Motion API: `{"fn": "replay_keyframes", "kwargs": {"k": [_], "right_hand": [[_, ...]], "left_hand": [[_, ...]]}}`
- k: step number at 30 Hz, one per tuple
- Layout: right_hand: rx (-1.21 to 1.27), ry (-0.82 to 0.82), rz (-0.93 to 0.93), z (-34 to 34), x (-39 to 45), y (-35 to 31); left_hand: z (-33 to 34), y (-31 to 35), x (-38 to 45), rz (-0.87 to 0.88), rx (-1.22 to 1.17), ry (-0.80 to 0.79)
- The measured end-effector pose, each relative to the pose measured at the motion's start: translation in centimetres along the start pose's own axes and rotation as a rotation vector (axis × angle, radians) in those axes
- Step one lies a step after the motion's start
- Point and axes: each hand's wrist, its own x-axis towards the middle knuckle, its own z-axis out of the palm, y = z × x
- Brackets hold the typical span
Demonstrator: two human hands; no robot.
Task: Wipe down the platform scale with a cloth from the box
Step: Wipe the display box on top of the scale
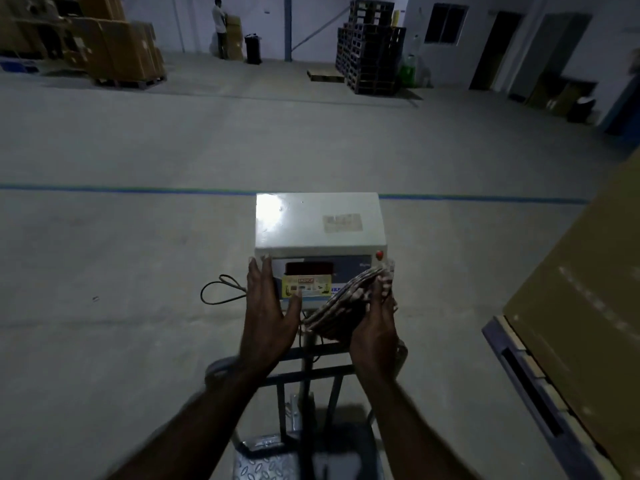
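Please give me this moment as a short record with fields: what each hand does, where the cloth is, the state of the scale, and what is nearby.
left hand: the left hand rests open on the left side of the indicator box, fingers straight
right hand: the right hand grips the cloth
cloth: bunched, striped, pressed against the right part of the box front
display: dark, no digits readable
platform: the platform lies below, at the bottom edge of the view, not touched by the hands
cable: a looped cable hangs left of the box
nearby: a large cardboard box on a pallet at right
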Motion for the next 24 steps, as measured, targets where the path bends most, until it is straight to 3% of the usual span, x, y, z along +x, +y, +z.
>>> {"fn": "replay_keyframes", "kwargs": {"k": [4, 9, 13, 16, 18, 24], "right_hand": [[-0.060, 0.067, -0.225, -2.3, -1.7, 0.1], [-0.078, -0.014, -0.506, -6.2, -3.9, 1.2], [-0.158, -0.059, -0.677, -9.6, -6.2, 1.5], [-0.220, -0.054, -0.705, -11.8, -8.0, 1.7], [-0.235, -0.075, -0.688, -12.9, -9.3, 2.4], [-0.367, -0.102, -0.623, -15.5, -13.6, 3.8]], "left_hand": [[0.0, 0.9, -2.9, 0.080, 0.024, 0.013], [0.4, 2.1, -6.9, 0.133, -0.009, -0.037], [0.2, 4.7, -9.6, 0.040, -0.156, -0.141], [0.0, 6.1, -11.2, -0.112, -0.374, -0.268], [-0.2, 6.7, -12.4, -0.154, -0.389, -0.290], [-2.1, 7.9, -15.9, 0.167, -0.123, -0.206]]}}
